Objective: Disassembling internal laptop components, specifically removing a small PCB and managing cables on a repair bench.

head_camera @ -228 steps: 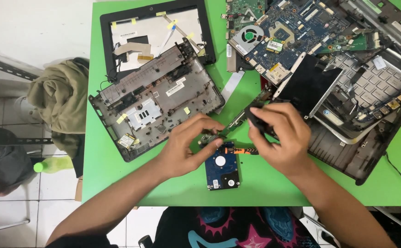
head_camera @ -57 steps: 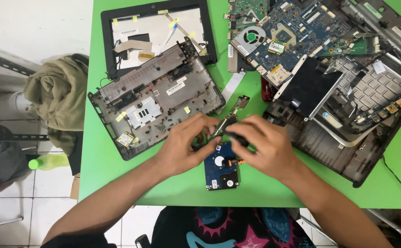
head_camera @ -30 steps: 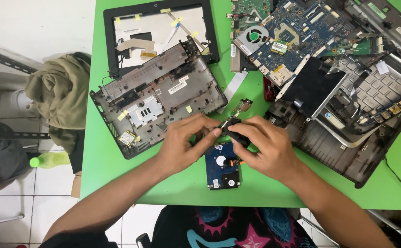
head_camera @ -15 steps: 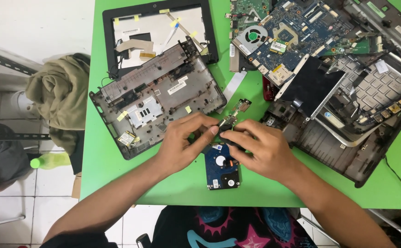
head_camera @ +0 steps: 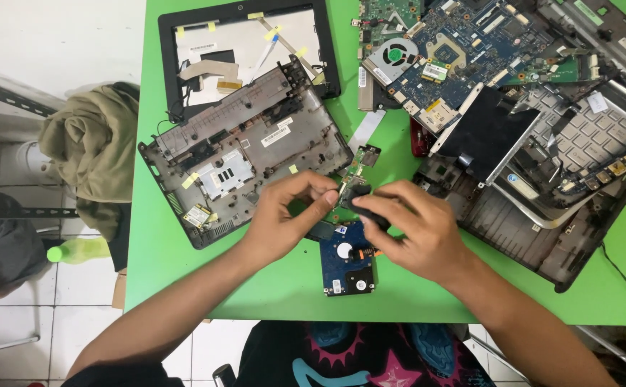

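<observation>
1. Circuit board, small, flat and green with dark parts, sits pinched between 2 hands above a green table.
2. Left hand grips its near edge with fingertips closed; right hand clasps a black tool against it.
3. Blue hard drive lies flat just below both hands.
</observation>
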